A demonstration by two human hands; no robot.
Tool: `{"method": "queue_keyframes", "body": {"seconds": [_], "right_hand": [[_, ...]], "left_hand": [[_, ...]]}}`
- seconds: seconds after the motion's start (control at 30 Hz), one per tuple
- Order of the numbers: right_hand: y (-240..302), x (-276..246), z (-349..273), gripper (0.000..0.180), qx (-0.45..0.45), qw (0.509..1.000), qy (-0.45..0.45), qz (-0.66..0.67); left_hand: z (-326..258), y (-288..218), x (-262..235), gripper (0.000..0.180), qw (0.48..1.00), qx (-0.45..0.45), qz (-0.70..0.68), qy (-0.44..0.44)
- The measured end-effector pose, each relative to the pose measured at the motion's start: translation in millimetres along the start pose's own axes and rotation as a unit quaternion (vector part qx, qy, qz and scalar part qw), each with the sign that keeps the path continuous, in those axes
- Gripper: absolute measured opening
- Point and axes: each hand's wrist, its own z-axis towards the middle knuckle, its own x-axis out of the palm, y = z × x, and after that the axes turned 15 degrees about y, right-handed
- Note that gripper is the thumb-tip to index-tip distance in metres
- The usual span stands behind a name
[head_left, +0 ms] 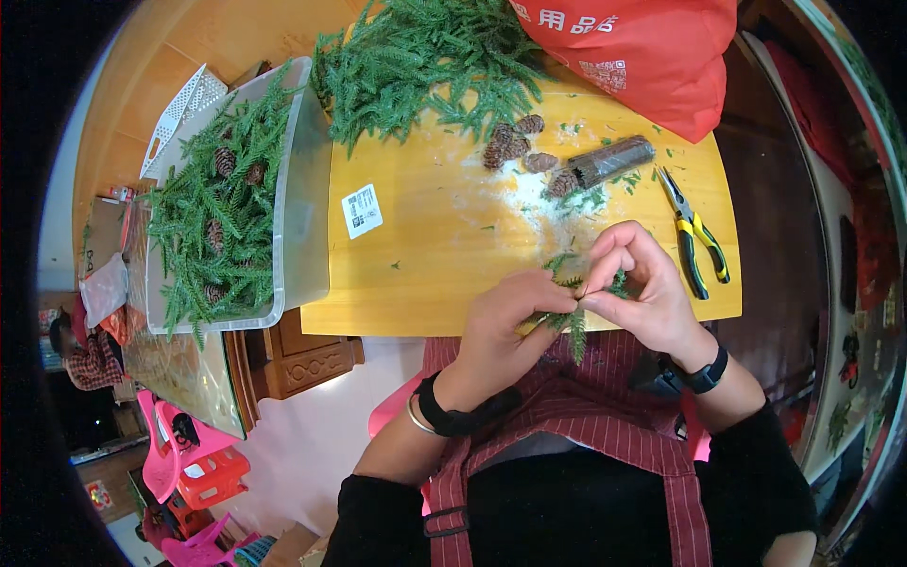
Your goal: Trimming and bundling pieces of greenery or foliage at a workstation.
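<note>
Above my lap, at the table's near edge, my left hand [510, 319] is closed around a small artificial pine sprig [577, 340]. Green needles stick out below and above its fingers. My right hand [647, 295] meets it there, thumb and forefinger pinched at the sprig's stem; whether a thin wire lies between them is too small to tell. Past my hands lie several brown pine cones [541, 163] and a bundle of dark thin rods in clear wrap [614, 163]. Yellow-and-black long-nose pliers [697, 236] rest to the right with their jaws pointing away.
A pile of green pine branches [425, 71] covers the far left of the yellow table [397, 293]. A translucent bin [304, 203] at left holds finished-looking sprigs with cones. A red bag [652, 66] stands far right. White flakes and a label [362, 211] lie on the tabletop.
</note>
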Motion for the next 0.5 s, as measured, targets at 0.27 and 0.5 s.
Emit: {"method": "queue_keyframes", "body": {"seconds": [0.27,0.5], "right_hand": [[1,7,-1,0.033,0.002,0.999,-0.046,0.006],[-2,7,-2,0.031,-0.016,0.999,-0.051,0.001]], "left_hand": [[4,-5,6,0.029,0.998,0.009,0.055,-0.016],[2,-12,4,0.029,0.994,-0.102,0.036,-0.024]]}}
